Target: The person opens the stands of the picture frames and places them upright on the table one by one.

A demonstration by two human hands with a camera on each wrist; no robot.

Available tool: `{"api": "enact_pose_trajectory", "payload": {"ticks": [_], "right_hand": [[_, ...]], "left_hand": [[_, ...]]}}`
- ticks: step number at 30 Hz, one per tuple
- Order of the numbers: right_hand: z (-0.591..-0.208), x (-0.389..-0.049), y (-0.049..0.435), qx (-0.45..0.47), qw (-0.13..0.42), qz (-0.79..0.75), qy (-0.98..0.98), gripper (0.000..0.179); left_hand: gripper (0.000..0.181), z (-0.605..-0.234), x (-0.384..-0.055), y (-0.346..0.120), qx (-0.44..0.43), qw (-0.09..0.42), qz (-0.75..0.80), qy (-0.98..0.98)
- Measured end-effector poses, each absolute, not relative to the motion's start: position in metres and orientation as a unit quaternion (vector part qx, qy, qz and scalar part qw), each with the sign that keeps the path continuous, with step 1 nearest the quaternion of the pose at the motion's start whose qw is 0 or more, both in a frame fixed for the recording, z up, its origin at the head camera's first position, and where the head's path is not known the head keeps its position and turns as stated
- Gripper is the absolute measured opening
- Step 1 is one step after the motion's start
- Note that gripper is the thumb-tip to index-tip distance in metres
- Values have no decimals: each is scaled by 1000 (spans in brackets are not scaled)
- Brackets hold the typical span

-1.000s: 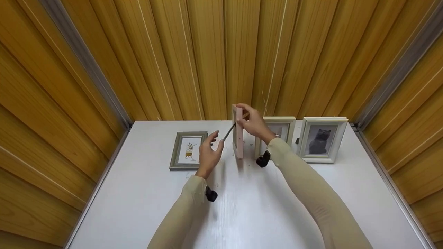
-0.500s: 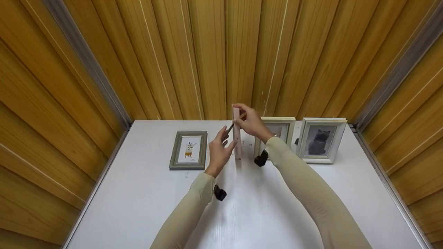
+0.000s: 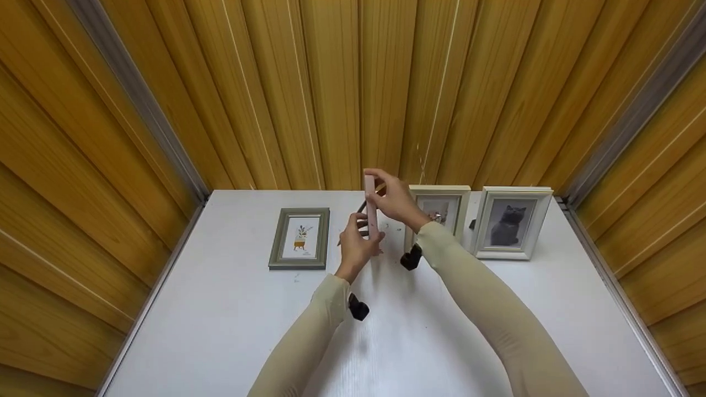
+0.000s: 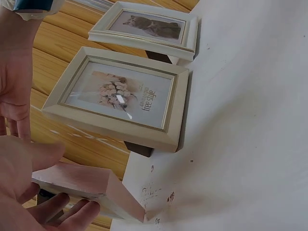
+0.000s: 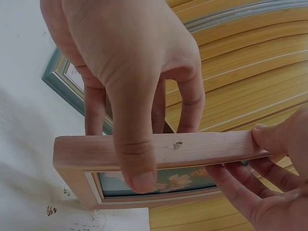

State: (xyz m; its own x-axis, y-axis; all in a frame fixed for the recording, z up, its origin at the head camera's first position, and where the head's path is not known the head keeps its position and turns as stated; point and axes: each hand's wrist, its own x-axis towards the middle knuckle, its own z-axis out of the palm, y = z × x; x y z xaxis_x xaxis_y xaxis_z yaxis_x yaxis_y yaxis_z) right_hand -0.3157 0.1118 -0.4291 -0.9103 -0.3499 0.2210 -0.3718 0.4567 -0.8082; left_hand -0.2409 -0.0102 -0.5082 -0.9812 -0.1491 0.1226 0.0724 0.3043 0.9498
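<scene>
A pink picture frame (image 3: 372, 215) stands upright, edge-on, near the table's back in the head view. My right hand (image 3: 396, 197) holds its upper end, the thumb on the pink edge. My left hand (image 3: 357, 246) grips lower down; in the right wrist view its thumb (image 5: 137, 159) lies across the front and its other fingers are behind the frame. A dark stand (image 3: 362, 207) sticks out from the back, beside the left fingers. Part of a floral picture (image 5: 173, 183) shows under the glass. In the left wrist view, the left fingers (image 4: 79, 216) lie along the frame's back.
Left of the hands lies a grey-green picture frame (image 3: 299, 239) with a plant picture. To the right stand a cream frame (image 4: 115, 98) with a flower picture and a white frame (image 3: 513, 223) with a cat picture. Wood-panelled walls (image 3: 331, 94) enclose the white table (image 3: 220, 331).
My left hand has moved right and up from beside the stand and now grips the pink picture frame. The frame and right hand have shifted slightly left, and the frame has turned edge-on.
</scene>
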Motion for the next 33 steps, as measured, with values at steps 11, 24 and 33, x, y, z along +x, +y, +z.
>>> {"api": "enact_pose_trajectory", "payload": {"ticks": [11, 24, 33], "right_hand": [[-436, -314, 108, 214, 12, 487, -847, 55], [-434, -315, 107, 233, 24, 496, -836, 54], [-434, -316, 107, 230, 21, 499, -835, 53]], "left_hand": [[40, -510, -241, -12, 42, 111, -567, -815], [37, -510, -243, -15, 32, 123, -567, -814], [35, -508, -243, -19, 21, 123, -561, -818]]}}
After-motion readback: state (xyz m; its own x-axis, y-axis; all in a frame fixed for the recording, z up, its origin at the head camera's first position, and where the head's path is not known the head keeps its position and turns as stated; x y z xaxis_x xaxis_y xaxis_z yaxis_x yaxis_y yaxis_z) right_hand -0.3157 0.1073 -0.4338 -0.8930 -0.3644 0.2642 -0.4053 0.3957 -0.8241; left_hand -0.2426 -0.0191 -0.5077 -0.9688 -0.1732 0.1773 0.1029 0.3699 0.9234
